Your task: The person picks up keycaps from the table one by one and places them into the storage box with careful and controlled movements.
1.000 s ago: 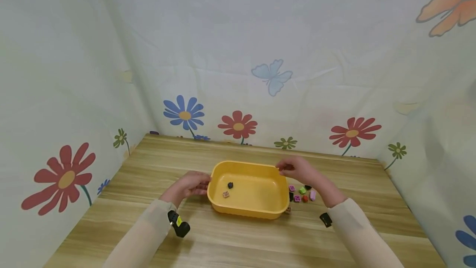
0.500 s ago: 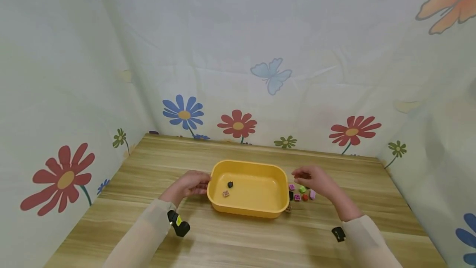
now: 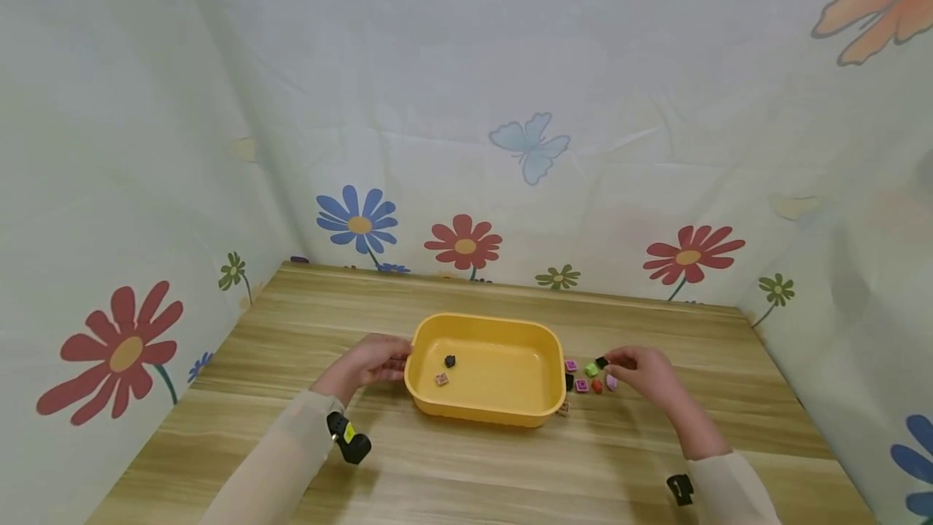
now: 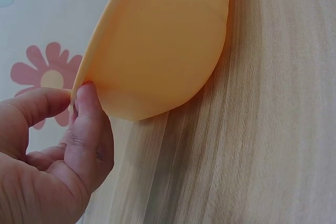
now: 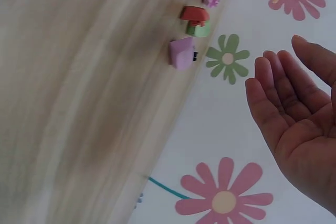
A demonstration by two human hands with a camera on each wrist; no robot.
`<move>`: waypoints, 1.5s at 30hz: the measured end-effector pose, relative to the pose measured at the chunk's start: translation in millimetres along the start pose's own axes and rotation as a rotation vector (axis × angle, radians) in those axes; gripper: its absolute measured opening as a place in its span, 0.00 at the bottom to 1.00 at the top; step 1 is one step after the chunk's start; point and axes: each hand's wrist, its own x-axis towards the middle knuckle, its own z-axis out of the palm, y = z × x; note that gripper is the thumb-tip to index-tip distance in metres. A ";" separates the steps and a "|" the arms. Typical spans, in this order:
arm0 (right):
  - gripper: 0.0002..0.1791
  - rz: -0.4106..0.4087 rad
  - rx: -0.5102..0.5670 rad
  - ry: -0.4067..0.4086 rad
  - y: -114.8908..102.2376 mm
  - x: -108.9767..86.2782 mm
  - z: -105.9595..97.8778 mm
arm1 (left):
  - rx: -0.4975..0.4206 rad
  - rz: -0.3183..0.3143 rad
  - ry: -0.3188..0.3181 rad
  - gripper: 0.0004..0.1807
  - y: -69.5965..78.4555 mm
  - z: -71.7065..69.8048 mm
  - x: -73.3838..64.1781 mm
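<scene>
A yellow plastic bin (image 3: 484,416) stands on the table with a black block (image 3: 449,360) and a tan block (image 3: 440,379) on its floor. My left hand (image 3: 377,358) pinches its left rim between thumb and finger, as the left wrist view shows. To the right of the bin lie several small toy blocks, among them a green block (image 3: 591,369), a red block (image 5: 195,13) and a light pink block (image 5: 182,53). My right hand (image 3: 643,371) is over the right side of these, fingertips close to a black block (image 3: 602,362). In the right wrist view its fingers bend loosely around nothing.
Wood-grain table (image 3: 466,476) carries everything. A white cloth printed with flowers and butterflies (image 3: 535,148) closes off the back and both sides. A tan block (image 3: 564,409) sits against the bin's front right corner.
My right hand has moved from above the bin's back right rim, rightward and down to the loose blocks. My left hand and the bin have stayed put.
</scene>
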 end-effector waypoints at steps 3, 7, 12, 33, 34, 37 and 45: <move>0.16 0.016 -0.006 0.009 7.4 -0.2 1.7 | 0.001 0.003 0.000 0.24 -0.3 -0.9 -0.7; 0.16 0.051 -0.012 0.018 16.5 0.8 3.4 | 0.001 0.003 -0.004 0.24 0.0 -2.0 -1.1; 0.18 0.115 -0.032 0.026 25.3 4.5 7.1 | 0.002 -0.003 0.000 0.25 1.4 -2.4 -1.2; 0.21 0.205 -0.129 -0.002 39.0 17.1 21.5 | 0.009 -0.006 0.006 0.24 -1.2 -2.2 1.6; 0.20 0.213 -0.124 0.001 39.0 17.5 22.1 | 0.009 -0.006 0.008 0.24 -1.2 -1.9 1.4; 0.19 0.228 -0.123 0.008 40.7 19.3 24.2 | 0.011 -0.005 0.012 0.24 -1.9 -1.3 0.8; 0.17 0.251 -0.096 -0.001 39.3 22.1 24.3 | 0.011 -0.007 0.016 0.23 -1.1 -0.7 0.6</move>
